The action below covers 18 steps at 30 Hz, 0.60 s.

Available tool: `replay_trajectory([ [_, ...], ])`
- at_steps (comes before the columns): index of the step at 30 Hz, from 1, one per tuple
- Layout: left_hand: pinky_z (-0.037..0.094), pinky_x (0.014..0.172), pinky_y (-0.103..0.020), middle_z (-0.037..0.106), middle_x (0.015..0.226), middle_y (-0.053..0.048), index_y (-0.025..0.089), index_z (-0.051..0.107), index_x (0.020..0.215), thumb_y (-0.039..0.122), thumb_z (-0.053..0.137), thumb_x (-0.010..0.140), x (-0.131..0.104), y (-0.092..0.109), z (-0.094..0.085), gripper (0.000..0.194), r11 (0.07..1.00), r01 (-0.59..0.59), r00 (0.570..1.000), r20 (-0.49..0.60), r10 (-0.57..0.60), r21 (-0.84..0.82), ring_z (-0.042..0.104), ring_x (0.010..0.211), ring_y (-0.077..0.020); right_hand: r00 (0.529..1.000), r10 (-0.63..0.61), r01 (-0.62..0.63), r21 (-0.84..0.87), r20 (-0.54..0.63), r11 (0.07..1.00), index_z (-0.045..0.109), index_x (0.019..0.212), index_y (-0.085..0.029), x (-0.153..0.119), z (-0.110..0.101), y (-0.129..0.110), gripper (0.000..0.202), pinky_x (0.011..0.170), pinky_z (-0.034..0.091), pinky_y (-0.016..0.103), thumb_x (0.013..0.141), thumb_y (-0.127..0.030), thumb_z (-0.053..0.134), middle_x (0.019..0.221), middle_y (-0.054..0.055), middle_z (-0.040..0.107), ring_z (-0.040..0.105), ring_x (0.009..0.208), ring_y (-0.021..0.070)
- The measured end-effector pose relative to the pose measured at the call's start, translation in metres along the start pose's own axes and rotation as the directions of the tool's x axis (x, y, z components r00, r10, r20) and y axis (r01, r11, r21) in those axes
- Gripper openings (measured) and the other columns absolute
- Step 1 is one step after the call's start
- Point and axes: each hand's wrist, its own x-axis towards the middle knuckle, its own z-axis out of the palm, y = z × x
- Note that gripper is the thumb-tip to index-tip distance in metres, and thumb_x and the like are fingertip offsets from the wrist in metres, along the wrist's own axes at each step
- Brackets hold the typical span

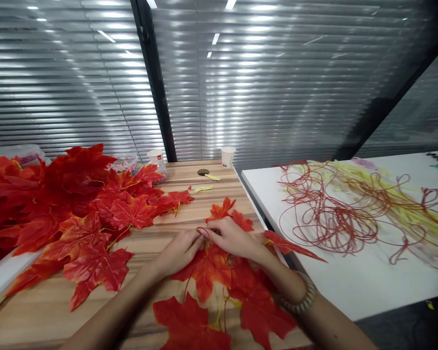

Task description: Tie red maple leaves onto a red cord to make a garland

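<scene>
My left hand and my right hand meet over the wooden table, fingers closed. Between their fingertips a thin red cord makes a small loop. Right below the fingers lies a red-orange artificial maple leaf, whose stem end is hidden by the hands. More of the same leaves are around them: one leaf nearer to me, another leaf under my right forearm, and a leaf beyond the fingers. Yellow stems and lengths of cord show between the near leaves.
A big heap of red maple leaves covers the left side. Two paper cups stand at the back, near a cable hole. On the white table at right lie tangled red cord and yellow strips.
</scene>
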Motion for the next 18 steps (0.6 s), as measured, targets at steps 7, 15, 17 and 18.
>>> replay_trajectory([
  [7, 0.038, 0.064, -0.025, 0.055, 0.069, -0.002, 0.018, 0.049, 0.072, 0.025, 0.03, 0.086, -0.0002, -0.0003, -0.0006, 0.025, 1.0, 0.01, 1.0, -0.013, -0.01, -0.005, 0.049, 0.064, -0.0149, 0.997, -0.044, 0.047, 0.041, -0.061, 0.998, 0.057, 0.065, -0.014, 0.0, 0.0004, -0.0025, 0.029, 0.052, 0.03, 0.019, 0.088, -0.023, 0.043, 0.058, 0.001, 0.057, 0.048, 0.053, 0.0095],
  [15, 0.04, 0.066, -0.025, 0.054, 0.067, -0.001, 0.019, 0.046, 0.069, 0.028, 0.031, 0.087, -0.0008, 0.0034, -0.0022, 0.025, 0.994, 0.028, 0.995, -0.095, -0.038, -0.102, 0.048, 0.064, -0.0146, 0.993, -0.059, 0.06, 0.001, -0.106, 0.998, 0.058, 0.066, -0.014, 0.0012, 0.0008, -0.004, 0.03, 0.055, 0.032, 0.02, 0.089, -0.022, 0.041, 0.061, 0.001, 0.058, 0.049, 0.055, 0.01],
  [17, 0.039, 0.065, -0.025, 0.052, 0.067, 0.0, 0.018, 0.045, 0.068, 0.029, 0.031, 0.087, -0.0007, 0.0039, -0.0032, 0.025, 0.993, 0.024, 0.992, -0.119, -0.038, -0.111, 0.047, 0.063, -0.014, 0.991, -0.061, 0.061, 0.0, -0.123, 0.998, 0.059, 0.069, -0.014, 0.0009, 0.001, -0.0037, 0.028, 0.059, 0.035, 0.021, 0.089, -0.023, 0.041, 0.065, 0.002, 0.06, 0.051, 0.059, 0.0107],
  [18, 0.039, 0.065, -0.025, 0.052, 0.067, 0.0, 0.018, 0.045, 0.069, 0.029, 0.031, 0.088, -0.0006, 0.0042, -0.0037, 0.025, 0.993, 0.019, 0.992, -0.122, -0.034, -0.119, 0.047, 0.063, -0.0139, 0.99, -0.058, 0.059, 0.005, -0.13, 0.998, 0.059, 0.071, -0.015, 0.0008, 0.001, -0.0037, 0.027, 0.061, 0.035, 0.021, 0.089, -0.024, 0.041, 0.068, 0.002, 0.061, 0.052, 0.061, 0.011],
])
